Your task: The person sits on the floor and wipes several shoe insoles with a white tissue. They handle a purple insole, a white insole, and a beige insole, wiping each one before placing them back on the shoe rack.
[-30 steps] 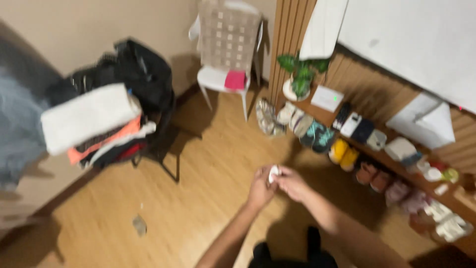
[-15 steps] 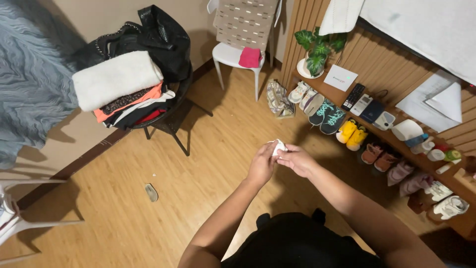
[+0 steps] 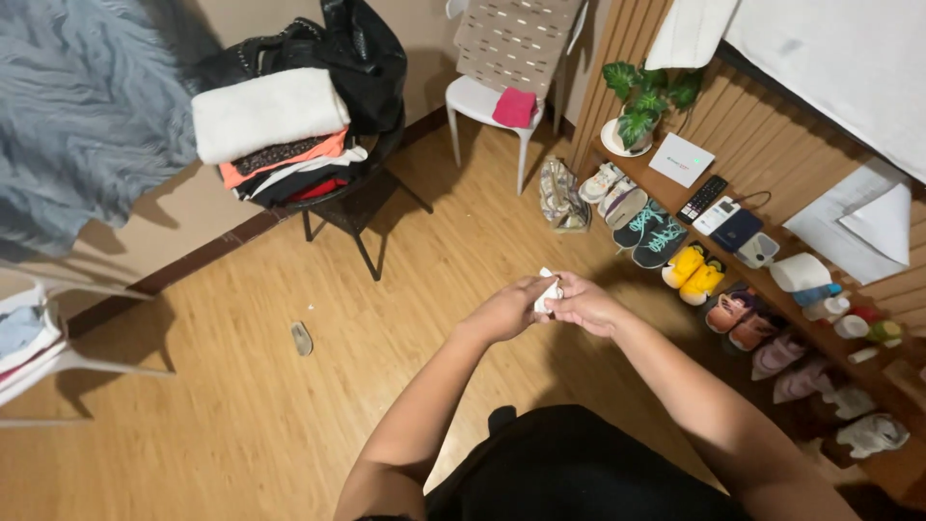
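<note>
My left hand (image 3: 503,309) and my right hand (image 3: 586,303) meet in front of me above the wooden floor (image 3: 241,405). Together they pinch a small white crumpled object (image 3: 548,289), which looks like paper or tissue. Most of it is hidden between my fingers. My forearms reach up from the bottom of the view, over my black clothing.
A black chair (image 3: 338,183) stacked with folded clothes and a dark bag stands at the upper left. A white plastic chair (image 3: 502,87) carries a pink cloth. Several pairs of shoes (image 3: 666,241) line a low wooden shelf (image 3: 772,280) on the right. A small object (image 3: 302,338) lies on the floor.
The view has tilted down and shifted, so the room slid upward and more of my body shows. My hands stay together on the white object.
</note>
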